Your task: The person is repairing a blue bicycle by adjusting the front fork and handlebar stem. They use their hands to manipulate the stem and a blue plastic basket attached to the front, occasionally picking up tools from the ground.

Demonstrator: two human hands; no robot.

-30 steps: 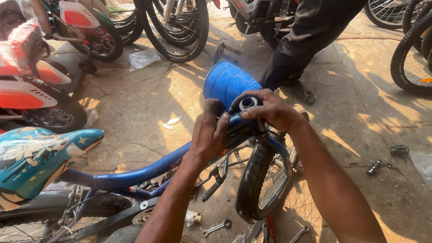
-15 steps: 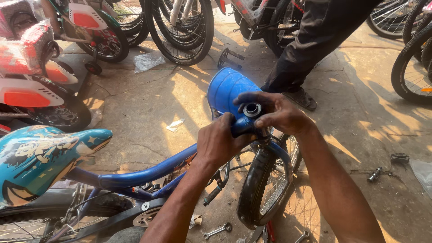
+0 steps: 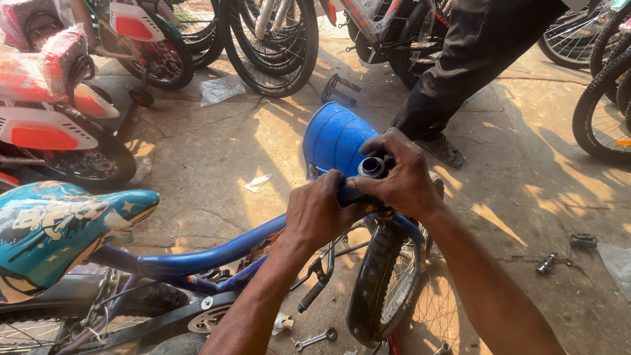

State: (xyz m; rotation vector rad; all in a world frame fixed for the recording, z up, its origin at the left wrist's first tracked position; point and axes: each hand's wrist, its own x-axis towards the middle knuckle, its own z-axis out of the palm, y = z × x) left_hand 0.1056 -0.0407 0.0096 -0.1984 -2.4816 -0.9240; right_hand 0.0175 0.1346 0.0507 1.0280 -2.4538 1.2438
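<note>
Atop blue frame: both hands (image 3: pixel 355 197) clasp round metal head tube (image 3: pixel 372 167).

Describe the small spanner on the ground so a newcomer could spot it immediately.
Start at the blue bike and go down its front tyre. The spanner lies on the concrete left of the tyre's base. It is the only silvery flat tool there, with ring-like ends.

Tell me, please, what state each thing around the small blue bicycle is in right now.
Head tube: open-topped, no stem fitted.
Left hand: gripping the frame below it.
Right hand: wrapped around it.
Blue front plate: upright.
Front wheel: mounted.
Spanner: lying on the ground.
</note>
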